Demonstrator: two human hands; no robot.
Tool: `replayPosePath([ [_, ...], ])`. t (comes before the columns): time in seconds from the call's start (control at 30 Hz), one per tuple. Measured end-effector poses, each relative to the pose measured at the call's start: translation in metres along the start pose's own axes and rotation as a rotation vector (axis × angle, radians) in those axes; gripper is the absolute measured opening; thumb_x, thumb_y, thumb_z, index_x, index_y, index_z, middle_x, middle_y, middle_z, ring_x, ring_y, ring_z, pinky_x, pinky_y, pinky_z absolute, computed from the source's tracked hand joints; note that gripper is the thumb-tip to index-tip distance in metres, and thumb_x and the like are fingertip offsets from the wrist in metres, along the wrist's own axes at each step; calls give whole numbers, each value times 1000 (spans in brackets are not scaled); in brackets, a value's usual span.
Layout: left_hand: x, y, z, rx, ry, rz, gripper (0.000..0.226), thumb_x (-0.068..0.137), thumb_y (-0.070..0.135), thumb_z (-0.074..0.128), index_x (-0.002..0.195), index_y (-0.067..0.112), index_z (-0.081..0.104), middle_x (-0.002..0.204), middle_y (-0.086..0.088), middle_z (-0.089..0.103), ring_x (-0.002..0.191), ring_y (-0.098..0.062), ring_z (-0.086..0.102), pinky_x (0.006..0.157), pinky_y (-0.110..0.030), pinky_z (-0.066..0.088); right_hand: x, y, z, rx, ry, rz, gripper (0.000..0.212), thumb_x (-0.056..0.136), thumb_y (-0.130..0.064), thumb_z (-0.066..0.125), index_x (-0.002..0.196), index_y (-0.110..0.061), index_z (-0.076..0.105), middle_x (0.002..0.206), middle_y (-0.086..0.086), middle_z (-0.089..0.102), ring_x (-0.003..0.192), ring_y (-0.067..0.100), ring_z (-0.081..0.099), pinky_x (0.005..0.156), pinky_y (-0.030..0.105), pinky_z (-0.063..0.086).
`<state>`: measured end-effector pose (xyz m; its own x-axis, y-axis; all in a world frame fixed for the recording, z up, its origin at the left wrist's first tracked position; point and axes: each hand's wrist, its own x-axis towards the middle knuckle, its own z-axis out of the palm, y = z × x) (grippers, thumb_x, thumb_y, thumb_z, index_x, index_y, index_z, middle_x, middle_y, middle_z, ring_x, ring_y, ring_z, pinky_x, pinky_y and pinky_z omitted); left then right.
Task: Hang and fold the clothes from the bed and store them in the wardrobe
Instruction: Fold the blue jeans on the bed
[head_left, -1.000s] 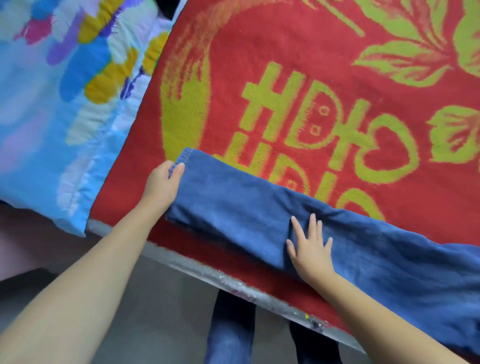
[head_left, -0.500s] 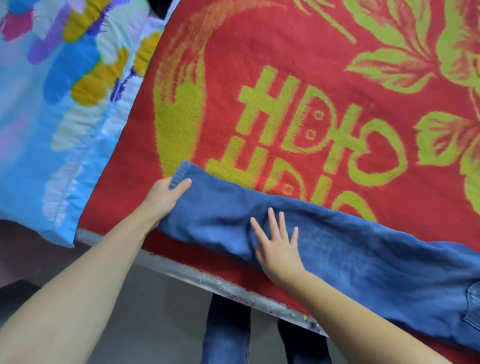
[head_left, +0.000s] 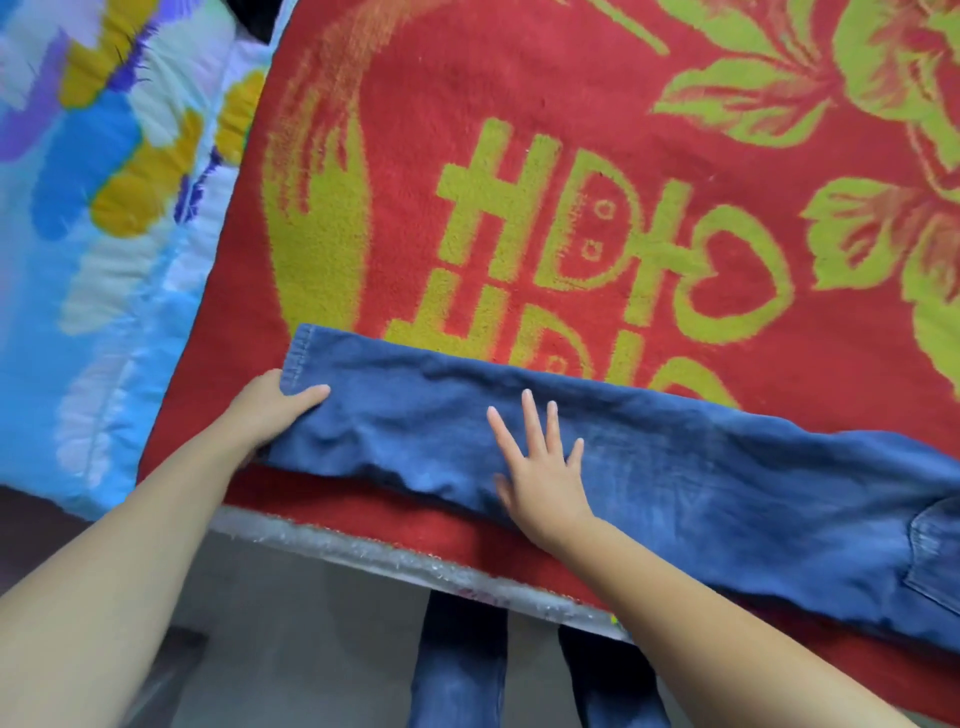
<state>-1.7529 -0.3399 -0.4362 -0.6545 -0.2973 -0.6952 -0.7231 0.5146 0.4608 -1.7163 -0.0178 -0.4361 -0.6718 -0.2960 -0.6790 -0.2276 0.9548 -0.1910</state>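
A pair of blue jeans lies lengthwise along the near edge of the bed, legs stacked, hem at the left and a back pocket at the far right. My left hand grips the hem end, thumb on top of the denim and fingers under it. Flat on the middle of the leg rests my right hand, fingers spread, holding nothing.
The bed wears a red blanket with yellow-green lettering and flowers. A blue, white and yellow patterned quilt lies at the left. The bed's pale edge runs below the jeans; my own legs and grey floor show beneath.
My right hand has slid left along the jeans leg, toward the hem. My left hand keeps its hold on the hem, now with the thumb further over the cloth.
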Motion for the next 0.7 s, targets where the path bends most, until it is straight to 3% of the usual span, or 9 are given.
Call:
replayPosePath([
  [0.17,-34,76,0,-40,-61,310,33,89,-2,59,120,5,51,106,-8,60,96,-17,55,76,-22,42,19,-15,-28,328,-294,71,66,94,-43,50,150,-43,15,156,-6,-28,142,31,-30,107,72,6],
  [0.2,-46,96,8,-91,-123,359,40,89,-4,57,126,8,48,107,-4,58,97,-14,54,75,-13,43,17,-16,-40,533,-279,87,58,95,-45,49,149,-40,26,160,-7,-14,146,29,-20,112,65,10],
  [0.27,-76,131,31,-157,-236,423,55,88,-5,55,135,19,40,111,6,58,96,0,55,75,-2,40,8,-13,-69,1140,-261,126,50,96,-51,44,143,-35,40,153,-4,34,142,27,29,109,43,33],
  [0.3,-91,144,48,-153,-295,452,63,87,-4,55,140,23,35,112,11,57,93,7,55,77,-2,39,1,-7,-83,1464,-310,142,51,94,-59,40,139,-36,43,136,-3,53,123,24,52,96,40,45],
  [0.37,-119,163,90,-91,-419,480,77,86,2,59,149,23,19,103,14,57,80,10,55,73,-3,39,-17,18,-105,1779,-329,100,52,86,-70,41,123,-37,55,103,-5,68,88,14,66,72,35,55],
  [0.43,-144,173,135,-30,-535,481,74,88,11,61,149,18,21,84,9,51,62,8,49,63,-6,39,-37,49,-110,1600,-124,81,25,83,-56,60,92,-33,61,75,-8,64,69,9,62,61,27,50],
  [0.5,-163,172,168,-7,-586,520,59,91,18,61,144,10,36,90,6,53,73,4,52,73,-11,42,-53,87,-96,1229,162,190,5,86,-23,57,84,-27,56,71,-7,57,70,11,54,65,28,45],
  [0.63,-152,149,204,566,144,838,55,83,31,60,132,8,56,134,-14,55,125,-31,52,101,-58,41,-66,146,-53,971,305,395,27,90,-10,50,115,-15,57,111,6,65,100,20,57,83,31,43],
  [0.7,-132,134,212,720,181,757,63,87,37,60,143,14,43,153,-13,32,141,-34,29,106,-65,24,-64,158,-34,987,341,463,32,92,-15,56,124,-12,51,119,8,62,111,24,56,81,26,38],
])
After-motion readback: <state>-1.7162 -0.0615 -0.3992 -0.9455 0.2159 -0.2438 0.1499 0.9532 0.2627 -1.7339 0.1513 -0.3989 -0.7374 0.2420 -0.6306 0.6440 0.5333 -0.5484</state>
